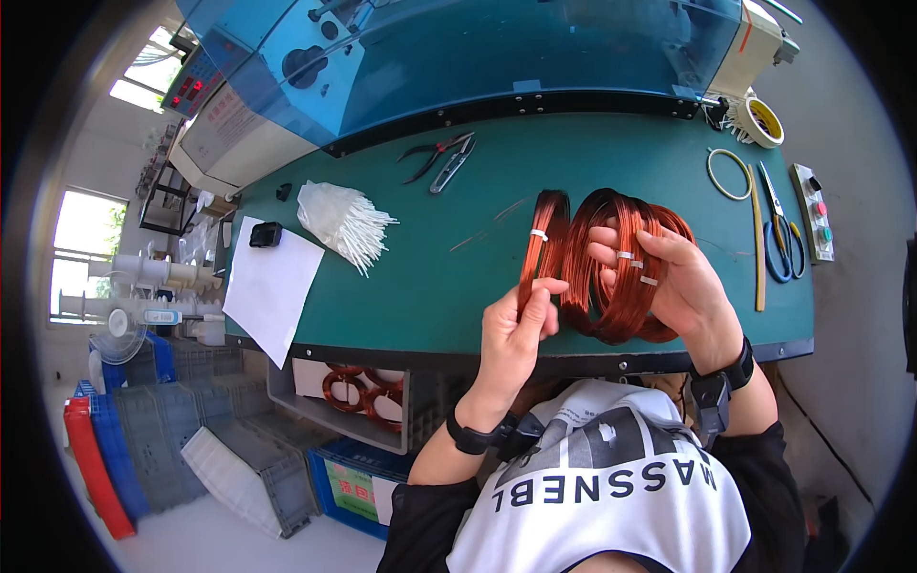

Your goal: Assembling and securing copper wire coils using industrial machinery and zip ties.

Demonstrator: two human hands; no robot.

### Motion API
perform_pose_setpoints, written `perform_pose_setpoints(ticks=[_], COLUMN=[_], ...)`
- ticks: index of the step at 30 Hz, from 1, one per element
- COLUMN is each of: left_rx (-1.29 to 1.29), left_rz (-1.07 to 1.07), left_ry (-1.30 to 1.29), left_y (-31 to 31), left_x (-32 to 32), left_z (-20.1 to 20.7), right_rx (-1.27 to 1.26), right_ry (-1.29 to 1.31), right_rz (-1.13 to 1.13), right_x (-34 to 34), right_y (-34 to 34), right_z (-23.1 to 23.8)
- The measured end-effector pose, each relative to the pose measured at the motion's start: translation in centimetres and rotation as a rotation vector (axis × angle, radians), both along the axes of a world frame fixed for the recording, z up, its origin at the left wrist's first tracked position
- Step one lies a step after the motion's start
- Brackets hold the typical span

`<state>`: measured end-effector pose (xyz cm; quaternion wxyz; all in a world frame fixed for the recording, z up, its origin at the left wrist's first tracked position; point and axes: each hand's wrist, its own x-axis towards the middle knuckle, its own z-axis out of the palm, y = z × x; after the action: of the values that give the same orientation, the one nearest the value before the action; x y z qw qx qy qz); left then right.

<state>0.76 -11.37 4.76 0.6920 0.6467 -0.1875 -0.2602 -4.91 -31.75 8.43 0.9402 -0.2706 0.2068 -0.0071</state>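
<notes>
Several copper wire coils [597, 304] stand on edge over the near part of the green table. My right hand [686, 272] is wrapped round the right part of this bundle, its fingers passing through the rings. Small white ties [637, 264] bind the wires there. At the left, a narrower copper wire coil [542, 253] with one white tie near its top is pinched by my left hand [519, 325], thumb against fingers. It leans beside the bundle and is partly apart from it at the top. Thin loose wire ends stick out to the left and right.
Behind stands a machine with a blue clear cover [535, 57]. On the table lie pliers [432, 156], a cutter knife [452, 164], a bag of white ties [346, 222], paper [272, 286], scissors [783, 229] and a tape roll [762, 122]. Below, a grey crate [406, 411] holds copper coils.
</notes>
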Motion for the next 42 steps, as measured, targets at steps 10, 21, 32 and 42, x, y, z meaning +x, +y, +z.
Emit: perform_pose_setpoints(ticks=[10,21,32,42], left_rx=[-0.04,-0.028,-0.243,0.109], left_rz=[-0.086,-0.18,-0.042,-0.388], left_ry=[-0.066,0.095,0.277,0.008], left_y=[-1.4,-1.4,0.2,1.4], left_x=[-0.4,-0.6,0.2,1.3], left_z=[-0.4,0.4,0.6,1.0], right_rx=[-0.086,-0.145,-0.124,-0.203], right_ry=[0.044,0.12,0.082,0.194], right_rz=[0.054,0.007,0.031,0.098], right_x=[0.7,2.5,1.5,3.8], right_y=[1.3,3.6,2.8,4.2], right_z=[0.7,2.1,2.2,1.9])
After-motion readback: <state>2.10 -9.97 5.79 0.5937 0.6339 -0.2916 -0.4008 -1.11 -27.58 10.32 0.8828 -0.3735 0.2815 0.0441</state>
